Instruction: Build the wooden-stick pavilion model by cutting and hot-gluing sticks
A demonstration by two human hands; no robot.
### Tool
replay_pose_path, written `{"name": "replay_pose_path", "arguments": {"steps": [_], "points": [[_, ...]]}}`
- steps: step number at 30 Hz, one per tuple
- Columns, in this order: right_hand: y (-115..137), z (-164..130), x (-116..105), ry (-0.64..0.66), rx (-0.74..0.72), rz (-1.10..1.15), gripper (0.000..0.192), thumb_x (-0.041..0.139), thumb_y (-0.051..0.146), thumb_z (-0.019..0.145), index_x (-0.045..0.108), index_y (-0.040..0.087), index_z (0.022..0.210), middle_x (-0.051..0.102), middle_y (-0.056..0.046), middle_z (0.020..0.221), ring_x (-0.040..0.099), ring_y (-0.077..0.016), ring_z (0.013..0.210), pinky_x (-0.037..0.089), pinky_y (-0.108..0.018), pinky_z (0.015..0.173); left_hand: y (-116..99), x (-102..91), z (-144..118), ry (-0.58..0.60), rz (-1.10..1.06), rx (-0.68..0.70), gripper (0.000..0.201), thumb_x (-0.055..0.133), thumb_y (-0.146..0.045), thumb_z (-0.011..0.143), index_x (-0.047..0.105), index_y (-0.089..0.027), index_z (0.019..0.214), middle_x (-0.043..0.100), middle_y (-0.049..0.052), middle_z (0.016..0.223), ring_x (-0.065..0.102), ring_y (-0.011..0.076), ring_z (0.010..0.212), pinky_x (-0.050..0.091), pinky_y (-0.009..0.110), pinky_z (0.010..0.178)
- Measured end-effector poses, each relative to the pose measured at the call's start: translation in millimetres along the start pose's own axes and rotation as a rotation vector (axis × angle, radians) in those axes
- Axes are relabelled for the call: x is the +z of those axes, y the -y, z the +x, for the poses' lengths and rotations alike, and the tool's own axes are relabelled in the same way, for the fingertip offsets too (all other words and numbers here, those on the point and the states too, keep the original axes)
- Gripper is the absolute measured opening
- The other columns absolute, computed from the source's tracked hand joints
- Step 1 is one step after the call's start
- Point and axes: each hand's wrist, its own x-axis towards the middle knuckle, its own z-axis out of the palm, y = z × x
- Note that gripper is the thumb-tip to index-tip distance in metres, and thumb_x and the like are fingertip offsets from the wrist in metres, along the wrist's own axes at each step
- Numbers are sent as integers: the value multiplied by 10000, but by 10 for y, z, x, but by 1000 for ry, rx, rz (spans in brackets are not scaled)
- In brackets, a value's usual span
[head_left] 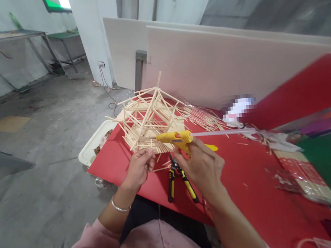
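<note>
A yellow hot glue gun [174, 138] is in my right hand [202, 165], its fingers wrapped round the handle. A long clear glue stick [222, 133] juts from the gun's back end, and the nozzle points left at the front of a wooden stick model [153, 117]. This model is an open frame of thin pale sticks with a peaked top. Close to its front edge, my left hand [140, 166] is closed in a pinch; what its fingertips hold, if anything, I cannot make out. Pliers with black and yellow handles [177, 177] lie spread below the gun.
The red tabletop [236, 202] carries loose sticks [202, 117] behind the model and plastic-wrapped packs [306, 173] at the right. A white tub [93, 142] stands by the left edge. Large pale boards [220, 61] lean behind the table.
</note>
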Motion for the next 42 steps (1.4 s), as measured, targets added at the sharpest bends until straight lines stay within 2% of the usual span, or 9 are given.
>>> {"name": "replay_pose_path", "arguments": {"steps": [5,14,31,42], "points": [[41,48,-10,45,-13,-24,239,518,336,875,648,166,981,654,-36,761,561,-143,654,301,-260,547,4,2,4,-14,-21,-6,336,749,-438,654,575,-151,628,476,-54,393,378,48,339,225,191,372],[58,38,13,21,-3,-72,216,517,329,865,636,167,944,646,-42,725,546,-150,635,241,-273,527,-20,43,5,-23,-18,-16,340,743,-445,653,578,-150,613,462,-57,375,365,45,324,220,188,361],[40,37,11,4,-28,-92,206,517,294,864,639,167,970,625,-36,693,536,-148,640,239,-267,535,18,30,23,-32,-37,-7,306,732,-407,681,585,-148,613,479,-51,375,380,47,319,228,182,351],[33,25,24,10,-26,-91,198,518,308,872,636,156,915,642,-38,711,542,-143,647,249,-255,545,23,30,27,-34,-33,-6,304,735,-409,671,592,-146,613,477,-49,374,377,48,319,235,183,358]]}}
